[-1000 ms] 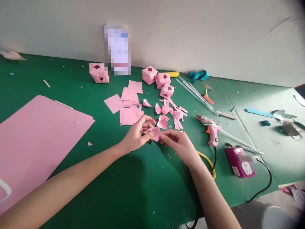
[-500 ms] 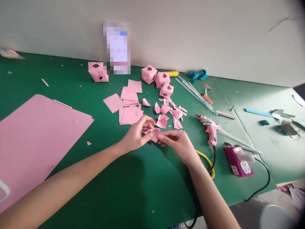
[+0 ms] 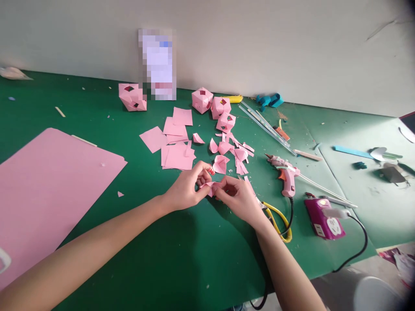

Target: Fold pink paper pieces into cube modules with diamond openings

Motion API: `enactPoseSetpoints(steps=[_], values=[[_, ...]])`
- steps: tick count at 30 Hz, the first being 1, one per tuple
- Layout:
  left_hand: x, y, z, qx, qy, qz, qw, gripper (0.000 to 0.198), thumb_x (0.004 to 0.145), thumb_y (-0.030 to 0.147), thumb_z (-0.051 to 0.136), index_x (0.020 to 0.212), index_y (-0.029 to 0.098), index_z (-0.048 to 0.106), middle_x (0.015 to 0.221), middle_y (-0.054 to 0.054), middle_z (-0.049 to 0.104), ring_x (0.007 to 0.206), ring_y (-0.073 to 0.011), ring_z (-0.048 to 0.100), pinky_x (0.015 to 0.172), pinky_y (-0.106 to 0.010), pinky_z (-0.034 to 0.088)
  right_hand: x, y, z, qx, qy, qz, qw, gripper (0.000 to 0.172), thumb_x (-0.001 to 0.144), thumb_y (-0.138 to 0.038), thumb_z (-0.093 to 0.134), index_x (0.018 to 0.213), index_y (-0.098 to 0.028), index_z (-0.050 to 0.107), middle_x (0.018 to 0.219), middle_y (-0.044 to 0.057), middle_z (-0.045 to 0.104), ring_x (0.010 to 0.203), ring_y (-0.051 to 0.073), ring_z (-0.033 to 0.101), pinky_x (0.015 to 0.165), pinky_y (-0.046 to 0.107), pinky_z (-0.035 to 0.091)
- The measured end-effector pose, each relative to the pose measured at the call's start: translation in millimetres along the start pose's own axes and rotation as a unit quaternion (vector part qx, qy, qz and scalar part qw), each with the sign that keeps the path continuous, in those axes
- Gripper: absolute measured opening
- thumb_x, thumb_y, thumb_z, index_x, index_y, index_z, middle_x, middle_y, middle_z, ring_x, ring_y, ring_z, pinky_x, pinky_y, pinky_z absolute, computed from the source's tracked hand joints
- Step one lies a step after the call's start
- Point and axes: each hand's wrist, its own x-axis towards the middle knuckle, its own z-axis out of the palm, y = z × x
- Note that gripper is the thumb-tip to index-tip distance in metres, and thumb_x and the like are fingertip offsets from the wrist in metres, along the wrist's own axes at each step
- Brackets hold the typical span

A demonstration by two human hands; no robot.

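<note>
My left hand point(image 3: 186, 188) and my right hand point(image 3: 238, 196) meet over the green table point(image 3: 181, 255), both pinching one small folded pink paper piece point(image 3: 210, 186) between their fingertips. Just beyond them lie loose pink paper squares point(image 3: 177, 151) and several folded pink petal shapes point(image 3: 227, 153). Further back stand pink folded paper cubes point(image 3: 202, 100) with square holes, and one more pink cube point(image 3: 131, 97) sits to the left.
A large pink sheet point(image 3: 48, 190) covers the left side. Yellow-handled scissors point(image 3: 279, 218) lie by my right wrist. To the right are a pink glue gun point(image 3: 287, 177), a purple power adapter point(image 3: 324, 220) with a black cable, glue sticks point(image 3: 266, 127), and blue scraps point(image 3: 270, 101).
Both hands curled tighter around the pink piece and folded it smaller. The right hand shifted slightly left, which uncovered the yellow scissors by the wrist.
</note>
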Motion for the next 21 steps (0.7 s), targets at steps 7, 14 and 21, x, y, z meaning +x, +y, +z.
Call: enactPoseSetpoints(steps=[7, 14, 21], values=[[1.0, 1.1, 0.6, -0.011, -0.003, 0.010, 1.000, 0.033, 0.091, 0.019, 0.062, 0.120, 0.020, 0.046, 0.085, 0.000, 0.069, 0.073, -0.0128, 0.066, 0.065, -0.025, 0.053, -2.5, -0.1, 1.0, 0.049, 0.004, -0.018, 0.999, 0.030, 0.089, -0.040, 0.065, 0.067, -0.019, 0.061, 0.064, -0.001, 0.061, 0.059, 0.012, 0.048, 0.057, 0.027, 0.036], [0.4, 3.4, 0.5, -0.002, -0.009, 0.019, 1.000, 0.034, 0.096, 0.031, 0.062, 0.124, 0.019, 0.047, 0.087, -0.002, 0.072, 0.071, -0.0142, 0.069, 0.065, -0.027, 0.055, -1.0, 0.4, 2.0, 0.106, 0.038, -0.014, 0.994, 0.028, 0.081, -0.037, 0.071, 0.064, -0.020, 0.056, 0.059, -0.004, 0.053, 0.056, 0.010, 0.042, 0.054, 0.026, 0.033], [-0.3, 5.2, 0.8, -0.001, 0.003, 0.019, 1.000, 0.032, 0.098, 0.033, 0.059, 0.125, 0.019, 0.048, 0.085, -0.002, 0.070, 0.071, -0.0144, 0.068, 0.063, -0.026, 0.054, -0.3, 1.8, 1.2, 0.144, 0.057, 0.014, 0.988, 0.028, 0.076, -0.039, 0.074, 0.063, -0.021, 0.058, 0.058, -0.001, 0.059, 0.055, 0.013, 0.050, 0.053, 0.027, 0.039]])
